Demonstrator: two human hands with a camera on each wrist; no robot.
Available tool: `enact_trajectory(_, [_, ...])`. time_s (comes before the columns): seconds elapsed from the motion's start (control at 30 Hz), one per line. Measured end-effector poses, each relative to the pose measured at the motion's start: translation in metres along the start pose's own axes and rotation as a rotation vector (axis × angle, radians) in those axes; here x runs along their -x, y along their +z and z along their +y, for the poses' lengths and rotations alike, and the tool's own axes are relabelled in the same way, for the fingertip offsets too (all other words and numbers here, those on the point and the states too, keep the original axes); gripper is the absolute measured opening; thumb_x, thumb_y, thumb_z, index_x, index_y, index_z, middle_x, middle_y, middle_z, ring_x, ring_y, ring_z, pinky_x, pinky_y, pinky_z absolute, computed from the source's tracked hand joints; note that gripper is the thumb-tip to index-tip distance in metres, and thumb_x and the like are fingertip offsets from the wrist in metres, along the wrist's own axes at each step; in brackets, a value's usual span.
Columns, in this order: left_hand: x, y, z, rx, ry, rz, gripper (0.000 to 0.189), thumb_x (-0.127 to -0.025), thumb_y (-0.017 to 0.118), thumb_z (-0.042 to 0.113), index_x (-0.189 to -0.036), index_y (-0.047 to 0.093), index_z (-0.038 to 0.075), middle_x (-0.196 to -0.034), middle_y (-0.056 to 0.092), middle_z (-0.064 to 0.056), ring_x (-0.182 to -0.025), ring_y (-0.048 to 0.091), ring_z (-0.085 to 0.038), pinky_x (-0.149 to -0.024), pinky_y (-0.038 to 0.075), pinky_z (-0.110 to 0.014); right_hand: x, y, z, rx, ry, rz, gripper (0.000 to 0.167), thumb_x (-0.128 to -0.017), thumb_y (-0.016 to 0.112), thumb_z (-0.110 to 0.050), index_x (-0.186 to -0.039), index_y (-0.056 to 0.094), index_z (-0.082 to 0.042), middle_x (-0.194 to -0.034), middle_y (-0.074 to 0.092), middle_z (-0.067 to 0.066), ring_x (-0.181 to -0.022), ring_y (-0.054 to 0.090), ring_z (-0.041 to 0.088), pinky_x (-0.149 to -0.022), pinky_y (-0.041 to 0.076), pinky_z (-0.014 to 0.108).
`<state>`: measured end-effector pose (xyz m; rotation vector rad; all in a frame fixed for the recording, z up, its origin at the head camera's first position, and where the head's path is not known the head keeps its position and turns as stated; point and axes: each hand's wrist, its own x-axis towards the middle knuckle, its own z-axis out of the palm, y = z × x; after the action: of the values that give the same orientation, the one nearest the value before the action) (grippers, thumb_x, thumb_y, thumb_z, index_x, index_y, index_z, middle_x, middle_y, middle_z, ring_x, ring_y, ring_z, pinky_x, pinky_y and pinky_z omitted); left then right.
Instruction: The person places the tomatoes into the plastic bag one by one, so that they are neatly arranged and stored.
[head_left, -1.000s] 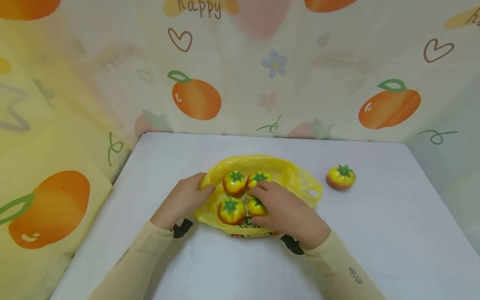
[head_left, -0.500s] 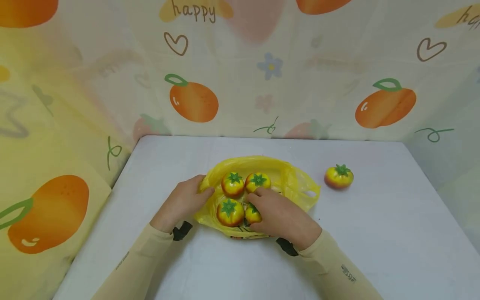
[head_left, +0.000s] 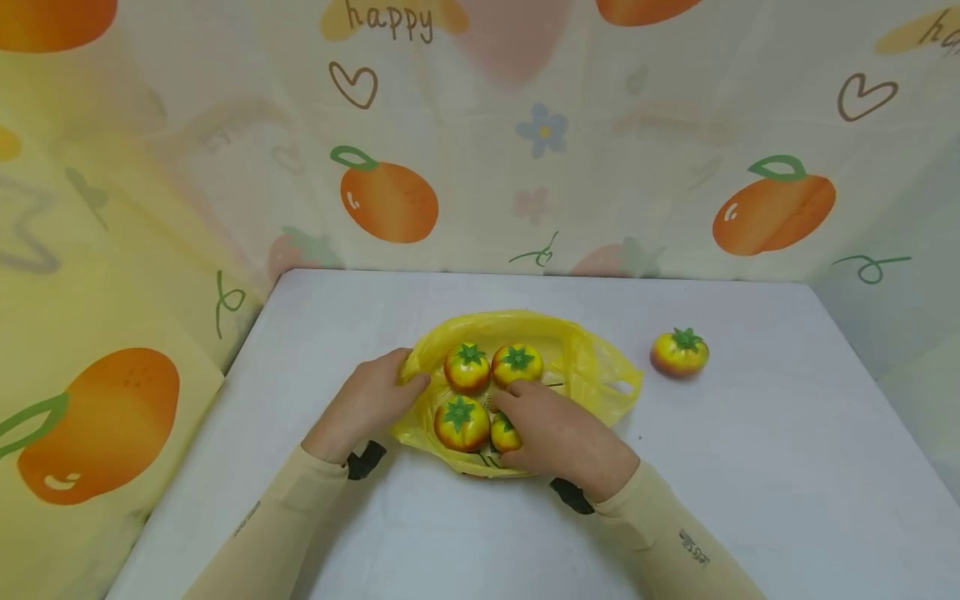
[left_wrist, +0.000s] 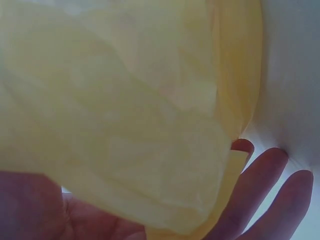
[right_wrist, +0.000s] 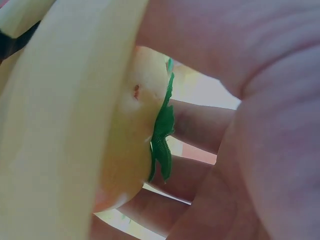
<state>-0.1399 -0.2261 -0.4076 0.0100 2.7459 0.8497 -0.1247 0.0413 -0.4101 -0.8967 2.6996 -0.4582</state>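
A thin yellow plastic bag (head_left: 600, 367) lies spread wide at its mouth on the table. My left hand (head_left: 375, 400) grips its left rim, the thumb on the inner side; in the left wrist view the bag's film (left_wrist: 125, 125) passes between thumb and fingers. Inside, on the left, sit two yellow-red tomatoes, a rear one (head_left: 467, 375) and a front one (head_left: 462, 425). A third tomato (head_left: 517, 367) is at the back right. My right hand (head_left: 558, 429) holds another tomato (right_wrist: 132, 135) at the bag's front right, partly covering it. Its green leafy top faces the palm.
One more tomato (head_left: 679, 354) stands on the white table (head_left: 772, 433) to the right of the bag. A fruit-print cloth (head_left: 480, 167) hangs behind the table and along its left side.
My right hand has shifted slightly left and toward me inside the bag, with its tomato. The left hand stays at the bag's rim.
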Motion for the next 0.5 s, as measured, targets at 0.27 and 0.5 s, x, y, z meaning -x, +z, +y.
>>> enact_trajectory(0.27, [-0.0004,0.0007,-0.0006,-0.003,-0.006,-0.004,0.051,-0.109,0.058,0.038,-0.150,0.058,0.008,-0.137,0.071,-0.013,-0.102,0.065,-0.025,-0.094,0.054,-0.045,-0.0031,0.0039,-0.0023,-0.008,0.028,-0.048,0.047,-0.085,0.092,-0.024,-0.124,0.068,-0.015,-0.116,0.062,0.001,-0.096,0.057,0.016,-0.090,0.057,0.036])
enact_trajectory(0.5, [-0.0003,-0.0003,0.0008,-0.007,-0.012,-0.014,0.055,-0.110,0.058,0.038,-0.154,0.055,0.007,-0.145,0.068,-0.016,-0.105,0.066,-0.026,-0.099,0.055,-0.048,-0.0043,0.0063,-0.0024,-0.006,0.035,-0.052,0.047,-0.084,0.092,-0.024,-0.124,0.068,-0.015,-0.114,0.061,0.001,-0.095,0.057,0.015,-0.088,0.057,0.035])
